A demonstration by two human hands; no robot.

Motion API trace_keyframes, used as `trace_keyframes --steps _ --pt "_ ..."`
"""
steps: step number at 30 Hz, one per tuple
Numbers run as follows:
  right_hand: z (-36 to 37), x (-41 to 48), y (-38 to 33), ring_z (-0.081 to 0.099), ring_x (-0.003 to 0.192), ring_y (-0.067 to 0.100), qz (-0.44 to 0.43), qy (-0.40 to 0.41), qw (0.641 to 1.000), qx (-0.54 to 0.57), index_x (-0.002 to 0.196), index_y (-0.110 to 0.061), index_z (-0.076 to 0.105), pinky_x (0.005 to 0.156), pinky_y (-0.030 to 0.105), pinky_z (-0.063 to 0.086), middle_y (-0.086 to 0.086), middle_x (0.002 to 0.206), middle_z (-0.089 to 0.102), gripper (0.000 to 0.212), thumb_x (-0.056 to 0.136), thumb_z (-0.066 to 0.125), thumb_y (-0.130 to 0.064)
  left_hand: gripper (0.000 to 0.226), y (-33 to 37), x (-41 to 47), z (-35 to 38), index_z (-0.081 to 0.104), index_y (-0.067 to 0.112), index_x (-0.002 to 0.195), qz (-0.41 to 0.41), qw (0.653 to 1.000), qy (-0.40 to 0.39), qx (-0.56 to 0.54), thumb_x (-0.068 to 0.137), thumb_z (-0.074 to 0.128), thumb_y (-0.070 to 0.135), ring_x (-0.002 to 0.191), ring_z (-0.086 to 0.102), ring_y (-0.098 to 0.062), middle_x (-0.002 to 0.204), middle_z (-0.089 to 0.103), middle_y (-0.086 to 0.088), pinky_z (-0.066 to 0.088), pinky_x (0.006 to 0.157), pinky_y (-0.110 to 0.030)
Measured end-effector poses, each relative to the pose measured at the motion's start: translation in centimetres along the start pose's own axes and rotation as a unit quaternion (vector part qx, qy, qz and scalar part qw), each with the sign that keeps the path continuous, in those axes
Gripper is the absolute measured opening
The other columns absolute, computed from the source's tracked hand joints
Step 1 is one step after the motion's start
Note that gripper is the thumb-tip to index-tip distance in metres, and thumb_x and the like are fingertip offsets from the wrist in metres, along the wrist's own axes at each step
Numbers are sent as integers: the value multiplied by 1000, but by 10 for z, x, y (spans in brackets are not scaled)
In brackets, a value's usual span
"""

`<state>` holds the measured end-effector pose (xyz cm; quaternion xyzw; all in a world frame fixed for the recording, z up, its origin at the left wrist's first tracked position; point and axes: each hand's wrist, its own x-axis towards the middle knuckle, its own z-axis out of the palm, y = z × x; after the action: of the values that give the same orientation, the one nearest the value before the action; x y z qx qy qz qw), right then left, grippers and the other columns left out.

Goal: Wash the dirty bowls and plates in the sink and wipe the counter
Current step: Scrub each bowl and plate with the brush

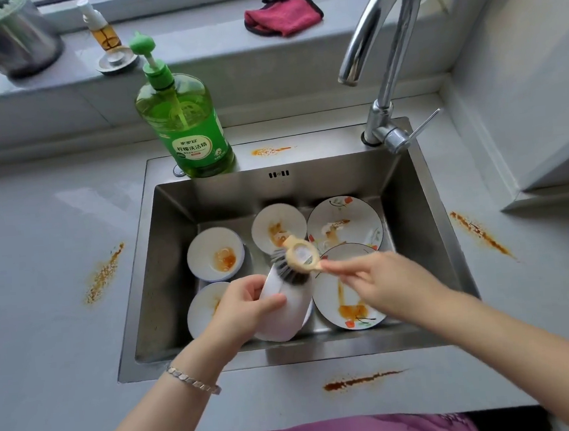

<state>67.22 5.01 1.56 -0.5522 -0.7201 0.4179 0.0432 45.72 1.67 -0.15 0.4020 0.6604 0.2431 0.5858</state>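
Observation:
My left hand (246, 304) grips a white bowl (286, 314), tilted on its side over the steel sink (164, 277). My right hand (382, 282) holds a wooden dish brush (300, 258), its dark bristles pressed against the bowl's rim. In the sink lie three more white bowls with orange sauce: one at the left (215, 254), one at the front left (203, 308), one at the back (277, 228). Two flowered plates, a back one (344, 222) and a front one (350, 309), lie stained at the right. No water runs from the faucet (381, 35).
A green dish soap bottle (183, 121) stands at the sink's back left rim. Orange sauce smears mark the counter at the left (104, 275), right (481, 234), front (359, 380) and behind the sink (270, 150). On the windowsill lie a red cloth (283, 17), a spray bottle (103, 31) and a steel container (9, 36).

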Motion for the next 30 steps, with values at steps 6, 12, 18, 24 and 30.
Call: trace_keyframes --steps 6,12,18,24,30 --pt "-9 -8 -2 48 47 -3 -23 -38 996 72 114 -43 61 43 11 34 -30 53 56 29 94 48 -26 10 0 -4 -14 67 10 85 56 997 -34 -41 80 69 2 71 64 -10 74 71 2 50 61 -17" --pt "-5 -7 2 51 49 3 6 -45 997 64 118 -57 50 47 14 40 -27 85 62 36 95 44 -30 14 1 -6 -15 68 15 86 64 997 -47 -18 74 74 15 76 65 -11 78 72 3 50 65 -21" --pt "-17 -1 -6 63 77 1 10 -50 998 46 122 -60 40 68 15 51 -30 104 59 40 97 40 -29 13 2 -8 -13 68 15 88 62 996 -56 -8 78 73 9 77 65 -13 79 72 3 51 66 -22" --pt "-10 -4 -13 52 52 -6 -35 -18 992 116 108 -51 60 48 8 41 -28 68 62 34 91 49 -22 11 5 -5 -12 69 14 92 57 997 -10 -50 83 64 13 86 65 -20 90 72 -6 50 79 -37" --pt "-13 23 -4 53 68 15 17 45 989 140 112 -42 62 65 30 46 -3 75 62 30 90 51 -24 11 9 -3 -8 68 21 94 57 996 16 -60 87 59 23 74 66 -4 82 73 8 53 64 -18"
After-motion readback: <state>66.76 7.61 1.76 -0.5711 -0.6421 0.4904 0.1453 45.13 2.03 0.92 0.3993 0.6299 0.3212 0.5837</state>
